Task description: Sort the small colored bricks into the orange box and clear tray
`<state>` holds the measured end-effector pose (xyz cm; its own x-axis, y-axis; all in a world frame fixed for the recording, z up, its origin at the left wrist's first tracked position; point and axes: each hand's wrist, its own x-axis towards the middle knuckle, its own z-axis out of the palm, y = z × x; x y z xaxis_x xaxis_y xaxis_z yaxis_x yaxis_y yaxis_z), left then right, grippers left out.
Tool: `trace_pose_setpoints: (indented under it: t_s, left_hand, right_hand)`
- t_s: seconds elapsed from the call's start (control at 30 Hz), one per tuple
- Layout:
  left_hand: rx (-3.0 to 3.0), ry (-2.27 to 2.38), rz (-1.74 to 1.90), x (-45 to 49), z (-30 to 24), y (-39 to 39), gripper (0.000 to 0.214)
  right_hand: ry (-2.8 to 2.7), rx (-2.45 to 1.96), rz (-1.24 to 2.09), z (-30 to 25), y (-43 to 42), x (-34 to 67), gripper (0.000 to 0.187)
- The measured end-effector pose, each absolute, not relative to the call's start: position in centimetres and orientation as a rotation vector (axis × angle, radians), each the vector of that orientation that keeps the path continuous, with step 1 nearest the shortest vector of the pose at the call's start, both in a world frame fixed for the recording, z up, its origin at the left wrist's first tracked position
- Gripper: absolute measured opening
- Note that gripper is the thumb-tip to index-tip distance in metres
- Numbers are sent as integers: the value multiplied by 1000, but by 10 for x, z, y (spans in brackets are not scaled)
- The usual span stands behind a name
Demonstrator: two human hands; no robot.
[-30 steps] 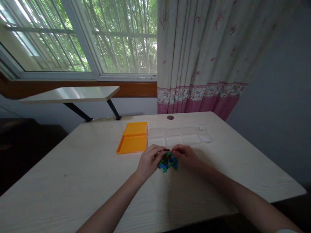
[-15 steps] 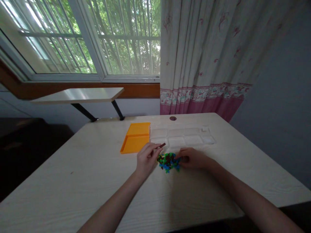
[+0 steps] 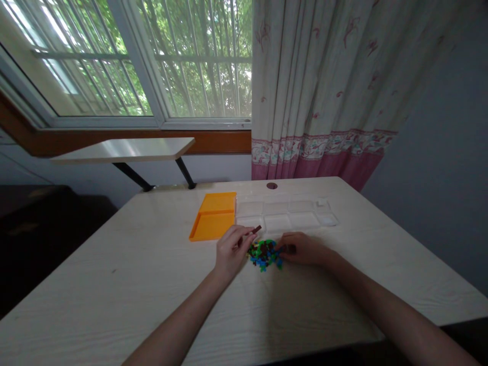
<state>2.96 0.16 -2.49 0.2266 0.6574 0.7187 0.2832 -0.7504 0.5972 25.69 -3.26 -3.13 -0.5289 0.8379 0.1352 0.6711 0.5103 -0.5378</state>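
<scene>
A small heap of green, blue and brown plastic pieces lies on the pale wooden table. My left hand is just left of the heap, its fingers pinched on a small brown piece held above the table. My right hand rests at the heap's right edge, fingers curled against the pieces; what they hold, if anything, is hidden. A clear compartment tray lies just beyond the hands, with an orange lid to its left.
A cable hole sits near the table's far edge. A small shelf on black brackets juts out under the window at the back left. A flowered curtain hangs behind the table.
My left hand has lifted a brown piece out of the heap and drawn it slightly left and up. My right hand has stayed at the heap's right side. The camera shifted a little.
</scene>
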Motion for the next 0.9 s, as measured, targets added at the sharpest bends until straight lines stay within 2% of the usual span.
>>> trace_pose_setpoints:
  t_s: [0.23,0.47,0.57,0.9]
  left_hand:
    - [2247,949,1434,27,-26,6,15]
    - [2301,1746,1213,2,-25,36,23]
    - [2308,1940,1096,-8,-26,45,24]
    - [2255,2047,902,-13,-25,50,28]
  right_hand:
    - [-2354,-1241,583,-35,-32,255,18]
    - [-2240,-1351,590,-36,-32,255,18]
    - [-2209,-1377,594,-35,-32,255,18]
    - [-2122,-1320,600,-34,-32,254,16]
